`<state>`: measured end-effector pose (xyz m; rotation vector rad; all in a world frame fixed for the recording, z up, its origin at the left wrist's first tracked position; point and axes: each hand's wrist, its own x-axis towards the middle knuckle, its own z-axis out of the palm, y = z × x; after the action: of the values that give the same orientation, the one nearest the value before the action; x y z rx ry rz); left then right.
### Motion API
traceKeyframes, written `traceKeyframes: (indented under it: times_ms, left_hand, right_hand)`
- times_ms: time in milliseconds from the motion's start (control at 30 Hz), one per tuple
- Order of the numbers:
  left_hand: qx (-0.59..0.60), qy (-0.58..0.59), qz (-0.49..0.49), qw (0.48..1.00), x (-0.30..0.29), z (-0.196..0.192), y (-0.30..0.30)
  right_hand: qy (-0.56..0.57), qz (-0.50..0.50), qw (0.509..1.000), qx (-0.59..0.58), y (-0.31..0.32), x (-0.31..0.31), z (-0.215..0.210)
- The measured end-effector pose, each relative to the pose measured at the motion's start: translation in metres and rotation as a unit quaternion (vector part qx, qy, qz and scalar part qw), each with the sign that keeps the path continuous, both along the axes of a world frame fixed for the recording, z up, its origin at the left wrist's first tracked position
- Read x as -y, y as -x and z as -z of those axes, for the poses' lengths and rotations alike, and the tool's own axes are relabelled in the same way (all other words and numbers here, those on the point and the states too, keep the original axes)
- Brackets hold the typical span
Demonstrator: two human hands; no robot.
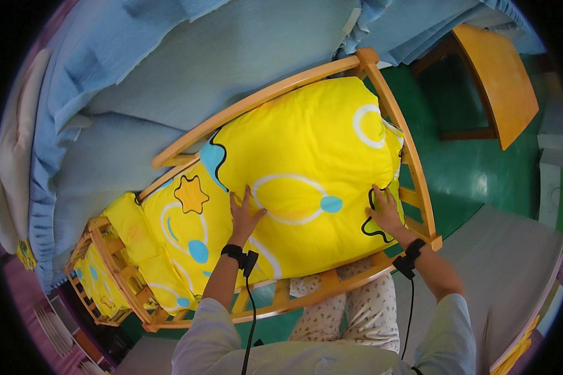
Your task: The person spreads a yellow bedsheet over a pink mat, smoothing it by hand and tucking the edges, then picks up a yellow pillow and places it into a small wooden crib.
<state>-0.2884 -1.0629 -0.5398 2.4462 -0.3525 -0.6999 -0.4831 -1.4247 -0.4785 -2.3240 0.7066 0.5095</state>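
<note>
A yellow quilt point(313, 137) with white rings, blue spots and black wavy lines lies folded into a thick pad at the right end of a small wooden bed point(313, 74). On its left part my left hand point(245, 217) rests with fingers spread, close to the blue-cornered edge. My right hand point(386, 214) lies on the quilt near the right bed end, thumb and fingers apart. Neither hand holds anything. Matching yellow bedding point(176, 220) covers the bed's left part, with a yellow pillow point(130, 230) at the far left end.
Wooden rails enclose the bed, the near one point(316, 292) between my legs and the quilt. Blue cloth point(169, 69) covers what stands behind. Another wooden bed point(100, 290) adjoins at left. A wooden table point(497, 81) stands on the green floor point(456, 181) at right, beyond a grey mat point(507, 250).
</note>
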Motion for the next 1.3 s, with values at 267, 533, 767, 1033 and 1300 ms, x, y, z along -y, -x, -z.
traceKeyframes:
  times_ms: [267, 533, 767, 1033, 1300]
  left_hand:
    - [0.022, -0.090, 0.041, 0.995, 0.002, -0.071, 0.008]
    - [0.082, -0.018, 0.046, 0.995, -0.036, -0.209, -0.011]
    - [0.125, 0.095, 0.099, 0.983, 0.013, -0.330, -0.024]
    - [0.091, 0.162, 0.243, 0.952, 0.100, -0.415, 0.051]
    - [0.076, 0.225, 0.414, 0.879, 0.161, -0.467, 0.169]
  right_hand:
    - [0.044, 0.033, 0.998, 0.013, 0.045, -0.014, -0.057]
    - [0.165, 0.144, 0.975, 0.045, 0.058, -0.004, -0.219]
    - [0.281, 0.245, 0.891, 0.258, 0.136, -0.045, -0.375]
    - [0.344, 0.410, 0.814, 0.226, 0.293, -0.144, -0.477]
    - [0.406, 0.495, 0.751, 0.162, 0.440, -0.246, -0.560]
